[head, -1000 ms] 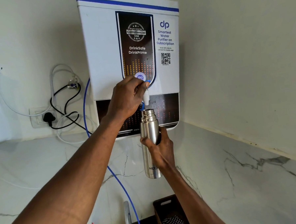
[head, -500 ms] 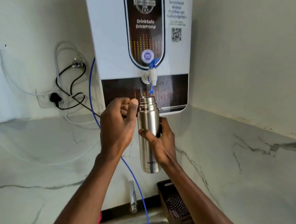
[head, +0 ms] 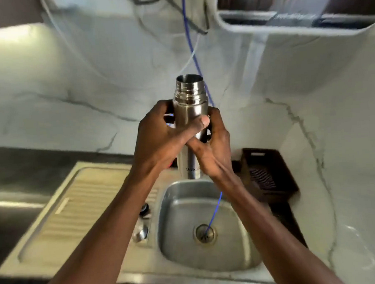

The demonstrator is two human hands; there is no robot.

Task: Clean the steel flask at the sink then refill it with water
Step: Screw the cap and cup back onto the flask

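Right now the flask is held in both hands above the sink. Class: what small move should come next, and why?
Probably reach for the cap and screw it on. The steel flask stands upright and uncapped, its threaded mouth open, gripped by the left hand and the right hand over the sink. What looks like a lid lies on the sink deck. The water level is not visible.

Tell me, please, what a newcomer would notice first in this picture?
First the steel flask, open and upright in mid-frame, gripped by the left hand and right hand together. Below it lies the steel sink, with a thin blue tube running into its drain.
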